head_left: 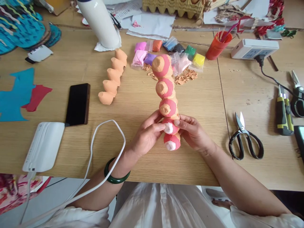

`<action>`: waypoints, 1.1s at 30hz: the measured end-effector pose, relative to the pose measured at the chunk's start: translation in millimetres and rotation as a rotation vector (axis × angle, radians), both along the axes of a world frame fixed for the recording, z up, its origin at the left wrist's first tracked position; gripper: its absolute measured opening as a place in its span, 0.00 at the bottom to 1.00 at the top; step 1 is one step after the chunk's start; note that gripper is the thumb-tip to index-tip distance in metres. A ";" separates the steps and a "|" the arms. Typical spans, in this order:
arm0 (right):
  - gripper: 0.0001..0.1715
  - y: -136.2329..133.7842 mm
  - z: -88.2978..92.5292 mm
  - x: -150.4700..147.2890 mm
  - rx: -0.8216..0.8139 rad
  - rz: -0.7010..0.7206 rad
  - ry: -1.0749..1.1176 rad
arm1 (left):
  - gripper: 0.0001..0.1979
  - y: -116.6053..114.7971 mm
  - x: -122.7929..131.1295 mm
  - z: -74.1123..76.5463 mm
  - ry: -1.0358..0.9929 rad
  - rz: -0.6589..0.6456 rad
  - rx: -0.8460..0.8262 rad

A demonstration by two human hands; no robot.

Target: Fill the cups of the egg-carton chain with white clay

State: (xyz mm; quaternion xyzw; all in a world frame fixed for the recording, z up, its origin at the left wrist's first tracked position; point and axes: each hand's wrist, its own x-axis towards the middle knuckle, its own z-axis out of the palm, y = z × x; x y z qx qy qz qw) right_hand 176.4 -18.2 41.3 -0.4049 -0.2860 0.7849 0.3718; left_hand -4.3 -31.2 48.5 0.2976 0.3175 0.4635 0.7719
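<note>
Between my two hands is an egg carton strip (167, 106), a row of several bumps in orange with pink bands. The two bumps nearest me have white tips; the others have rough orange tips. My left hand (149, 133) grips the strip from the left, its thumb by the nearer white tip. From the other side my right hand (192, 130) pinches it, thumb on the pink band. A second, plain orange egg carton strip (113, 76) lies to the left. Beyond the held strip are small bags of coloured clay (140, 57) and brown shreds (186, 77).
On the right lie black-handled scissors (242, 139), a yellow-black cutter (284, 114) and a power strip (254, 49) beside a red cup (218, 46). On the left are a phone (78, 104), a white power bank (44, 146) and its looping cable (123, 139). A white bottle (101, 25) stands behind.
</note>
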 end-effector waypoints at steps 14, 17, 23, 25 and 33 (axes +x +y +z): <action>0.20 1.4 -0.5 -0.1 -0.041 -0.010 0.101 | 0.20 0.4 0.8 0.1 0.005 -0.031 0.089; 0.20 0.6 0.1 -0.3 -0.041 -0.007 0.091 | 0.19 -0.1 -0.1 -2.3 0.053 -0.036 0.108; 0.23 -0.1 0.9 -0.5 -0.053 -0.005 0.070 | 0.19 0.0 -2.4 -6.7 0.100 -0.029 0.108; 0.24 -0.2 0.7 -0.8 -0.064 -0.004 0.062 | 0.20 -0.1 -2.7 -6.5 0.099 -0.019 0.105; 0.26 -0.7 1.9 -2.0 -0.071 -0.022 0.074 | 0.22 -0.9 -1.2 -4.2 0.034 -0.043 0.112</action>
